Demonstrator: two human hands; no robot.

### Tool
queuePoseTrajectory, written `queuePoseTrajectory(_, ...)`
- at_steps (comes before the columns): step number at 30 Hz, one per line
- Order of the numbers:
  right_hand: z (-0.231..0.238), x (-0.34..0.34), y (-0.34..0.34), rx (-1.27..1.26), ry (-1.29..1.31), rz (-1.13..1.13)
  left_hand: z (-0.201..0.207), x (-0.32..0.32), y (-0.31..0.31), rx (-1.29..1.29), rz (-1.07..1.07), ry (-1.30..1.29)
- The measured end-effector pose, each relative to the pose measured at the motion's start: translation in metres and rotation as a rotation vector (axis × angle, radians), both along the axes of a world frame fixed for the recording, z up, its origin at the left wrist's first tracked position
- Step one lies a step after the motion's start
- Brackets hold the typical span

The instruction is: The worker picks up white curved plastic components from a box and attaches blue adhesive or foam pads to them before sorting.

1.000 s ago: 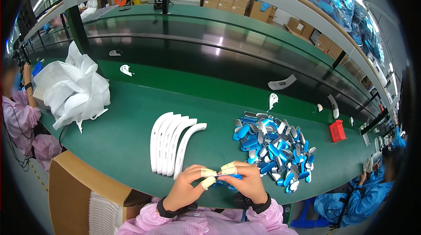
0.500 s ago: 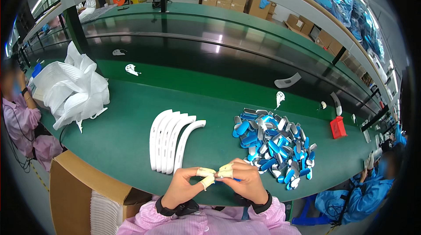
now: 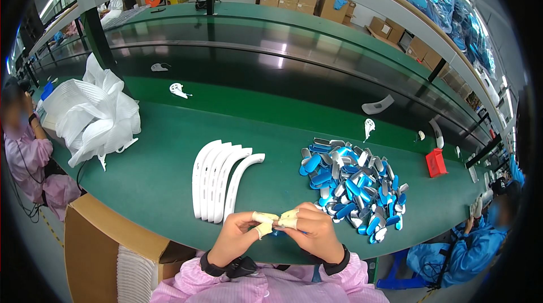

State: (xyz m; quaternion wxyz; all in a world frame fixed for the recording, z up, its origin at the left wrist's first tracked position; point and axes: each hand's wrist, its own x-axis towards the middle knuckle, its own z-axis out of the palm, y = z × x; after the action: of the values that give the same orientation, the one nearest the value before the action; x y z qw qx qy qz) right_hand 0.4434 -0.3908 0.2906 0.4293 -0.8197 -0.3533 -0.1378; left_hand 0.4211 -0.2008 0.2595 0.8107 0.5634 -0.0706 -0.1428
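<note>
In front of my chest, at the table's near edge, my left hand [image 3: 238,236] and my right hand [image 3: 315,234] meet fingertip to fingertip. Pale yellow finger covers wrap several fingertips on both. Pinched between them is a small blue piece [image 3: 276,233], mostly hidden by the fingers. Just beyond the left hand, several curved white strips [image 3: 215,181] lie side by side, one [image 3: 240,181] slightly apart. To the right of my right hand spreads a heap of small oval blue-and-silver pieces [image 3: 356,187].
White foam sheets [image 3: 99,116] are piled at the left. Below them stands an open cardboard box [image 3: 96,241] of stacked white parts. Beyond the green table [image 3: 169,133], a dark conveyor [image 3: 254,71] carries scattered white parts. A red bin [image 3: 435,163] sits right. Co-workers sit on both sides.
The white parts on the conveyor have shifted to the right. My hands remain together in nearly the same spot, with small finger movements around the blue piece.
</note>
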Motion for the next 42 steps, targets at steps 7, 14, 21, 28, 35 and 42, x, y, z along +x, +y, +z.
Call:
queuePoseTrajectory(7, 0.002, -0.001, 0.0, 0.047, 0.09, -0.007, 0.0, -0.001, -0.001, 0.032, 0.011, -0.093)
queuePoseTrajectory(14, -0.006, 0.0, -0.004, 0.022, 0.059, -0.027, 0.0, 0.002, -0.005, 0.24, 0.059, -0.058)
queuePoseTrajectory(21, -0.005, 0.0, -0.011, 0.056, 0.112, -0.009, 0.003, 0.006, -0.007, -0.015, 0.059, 0.03)
queuePoseTrajectory(28, -0.015, -0.003, -0.021, 0.783, 0.888, -0.144, -0.006, 0.007, -0.018, -0.046, 0.116, 0.005)
queuePoseTrajectory(35, -0.024, -0.007, -0.01, 0.804, 0.912, -0.165, -0.01, 0.005, -0.023, 0.459, 0.286, -0.525)
queuePoseTrajectory(42, -0.035, 0.006, -0.016, 0.965, 1.315, 0.208, 0.007, 0.024, 0.004, 0.539, 0.064, -1.091)
